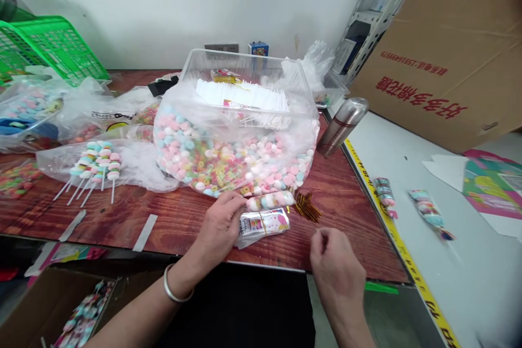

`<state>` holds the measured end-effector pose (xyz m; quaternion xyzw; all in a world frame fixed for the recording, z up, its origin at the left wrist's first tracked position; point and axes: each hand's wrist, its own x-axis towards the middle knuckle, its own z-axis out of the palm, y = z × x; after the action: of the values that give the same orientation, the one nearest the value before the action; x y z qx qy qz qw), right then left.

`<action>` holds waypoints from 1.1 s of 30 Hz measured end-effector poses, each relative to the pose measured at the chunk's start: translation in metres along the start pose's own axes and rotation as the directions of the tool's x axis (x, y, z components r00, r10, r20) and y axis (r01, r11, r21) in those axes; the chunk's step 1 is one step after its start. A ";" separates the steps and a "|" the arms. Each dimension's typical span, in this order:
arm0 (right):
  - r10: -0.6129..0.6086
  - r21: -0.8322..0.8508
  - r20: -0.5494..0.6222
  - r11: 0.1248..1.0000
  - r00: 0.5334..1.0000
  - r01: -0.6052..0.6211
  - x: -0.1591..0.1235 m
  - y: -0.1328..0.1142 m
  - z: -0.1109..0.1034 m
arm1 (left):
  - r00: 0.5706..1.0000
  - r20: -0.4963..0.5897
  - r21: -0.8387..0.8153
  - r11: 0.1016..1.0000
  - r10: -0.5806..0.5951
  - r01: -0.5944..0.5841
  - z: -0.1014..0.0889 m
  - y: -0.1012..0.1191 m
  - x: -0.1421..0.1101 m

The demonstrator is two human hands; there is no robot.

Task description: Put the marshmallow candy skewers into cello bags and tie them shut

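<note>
My left hand (220,225), with a bangle on the wrist, pinches the left end of a bagged marshmallow skewer (271,201), which lies level just above the table. Below it rests a stack of printed plastic bags (264,227) bound with a rubber band. A pile of gold twist ties (307,206) lies off the skewer's right end. My right hand (339,263) is nearer the front edge, its fingers curled closed; whatever they may hold is hidden. Behind both hands sits a large clear bag of loose marshmallows and gummy rings (228,166).
Bare marshmallow skewers (98,163) lie on plastic at the left. A clear bin (247,57) holds white sticks (244,99). A steel flask (343,126) stands at the right. Two wrapped skewers (427,207) lie on the white table. An open carton (35,304) with skewers is below left.
</note>
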<state>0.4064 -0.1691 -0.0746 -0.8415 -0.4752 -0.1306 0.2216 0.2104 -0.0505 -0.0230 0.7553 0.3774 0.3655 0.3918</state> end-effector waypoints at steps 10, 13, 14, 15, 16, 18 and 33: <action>-0.252 0.172 -0.241 0.939 0.937 0.297 0.006 -0.088 -0.017 | 0.999 0.007 0.105 0.994 0.037 -0.038 0.029 0.004 -0.012; -0.274 0.155 -0.275 0.933 0.922 0.324 0.003 -0.093 -0.006 | 0.988 -0.001 0.215 0.965 0.155 -0.152 0.027 0.002 -0.016; -0.282 0.153 -0.286 0.930 0.916 0.335 0.002 -0.093 -0.004 | 0.980 0.011 0.265 0.945 0.197 -0.193 0.025 0.001 -0.016; -0.289 0.154 -0.295 0.926 0.911 0.344 0.001 -0.093 -0.004 | 0.973 0.026 0.307 0.924 0.230 -0.227 0.024 0.001 -0.017; -0.294 0.155 -0.297 0.924 0.909 0.349 0.000 -0.092 -0.003 | 0.968 0.036 0.336 0.909 0.248 -0.246 0.023 0.000 -0.017; -0.294 0.168 -0.295 0.921 0.909 0.352 0.000 -0.092 -0.003 | 0.971 0.022 0.321 0.918 0.237 -0.232 0.022 0.001 -0.015; 0.039 0.822 0.473 0.341 0.880 -0.456 0.017 -0.092 -0.002 | 0.852 0.355 -0.868 0.202 -0.386 0.453 0.040 0.001 -0.004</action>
<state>0.3358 -0.1162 -0.0427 -0.6467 -0.3619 0.3518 0.5719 0.2428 -0.0670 -0.0397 0.2699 0.2768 0.3702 0.8447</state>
